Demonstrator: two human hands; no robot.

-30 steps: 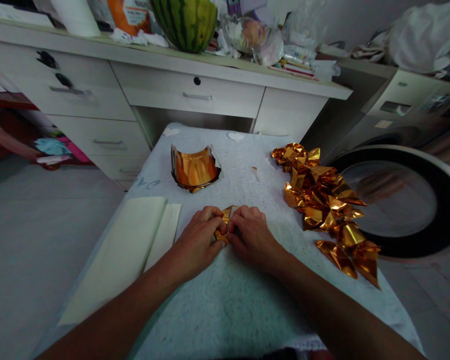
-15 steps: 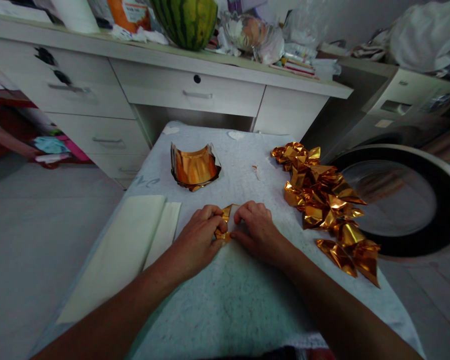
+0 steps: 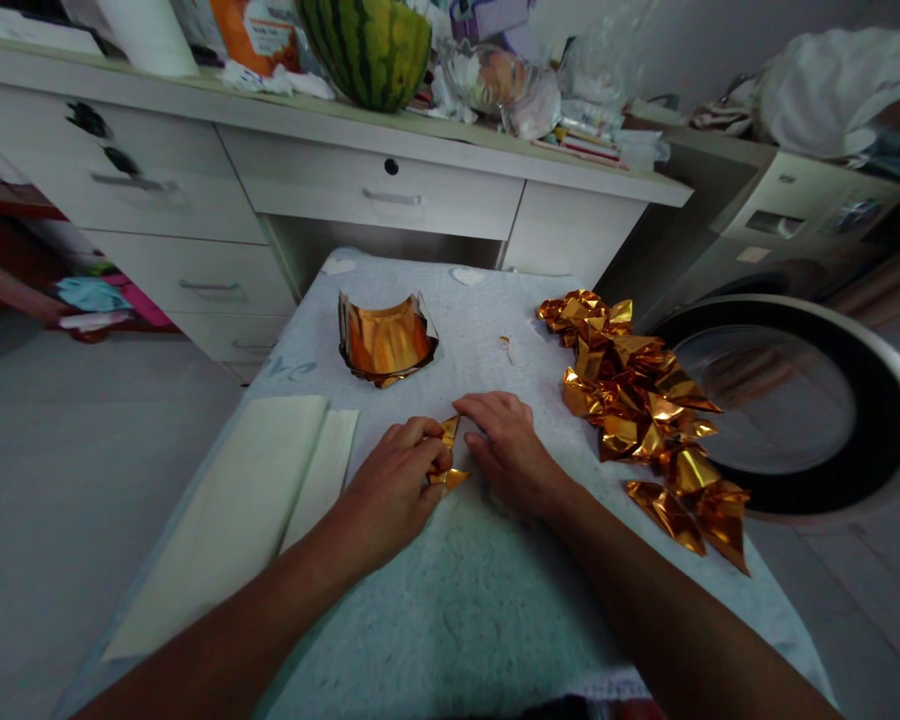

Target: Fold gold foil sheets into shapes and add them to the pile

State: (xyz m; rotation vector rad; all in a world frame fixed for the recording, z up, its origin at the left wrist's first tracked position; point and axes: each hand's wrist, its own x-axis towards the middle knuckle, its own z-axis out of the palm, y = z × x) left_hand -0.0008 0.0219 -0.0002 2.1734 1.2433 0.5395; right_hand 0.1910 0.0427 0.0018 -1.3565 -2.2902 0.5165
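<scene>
White drawers behind; cloth-covered table before you. Your left hand pinches small gold foil piece between thumb and fingers, around table's middle. Your right hand just beside it, thumb and index parted, grip loose; cannot tell whether index touches foil's upper tip. Curved gold foil stack beyond hands; folded foil heap to your right; pale paper left.
</scene>
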